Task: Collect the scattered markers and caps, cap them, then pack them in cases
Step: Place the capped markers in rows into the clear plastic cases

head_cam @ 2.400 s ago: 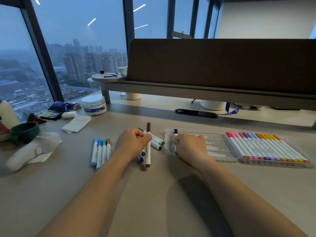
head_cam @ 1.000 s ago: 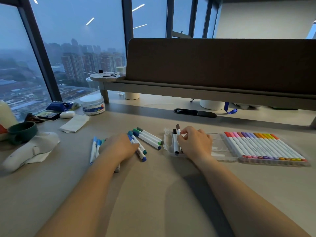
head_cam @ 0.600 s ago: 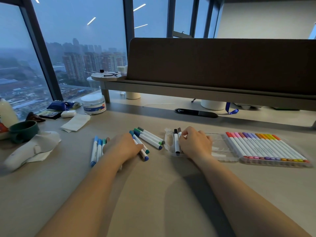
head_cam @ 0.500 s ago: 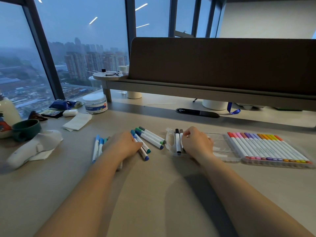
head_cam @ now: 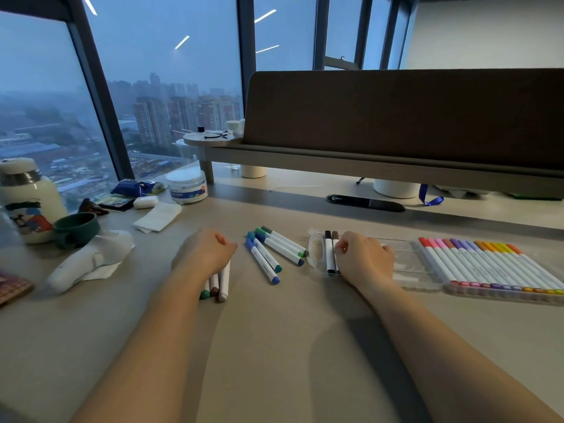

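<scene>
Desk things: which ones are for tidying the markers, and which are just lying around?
For the job: loose markers, the bunch the left hand holds, the clear case, its black marker, the brown marker the right hand pinches, the full case.
Just lying about: bottle, green cup, white tub, tissue, blue packet.

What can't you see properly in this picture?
Head view:
The left hand covers most of the white markers under it; their count and its grip are hidden.
The right hand hides part of the clear plastic case; whether its fingers pinch the brown-capped marker is unclear.
The round white tub has print too small to read.
The full case of coloured markers is cut by the right edge.
</scene>
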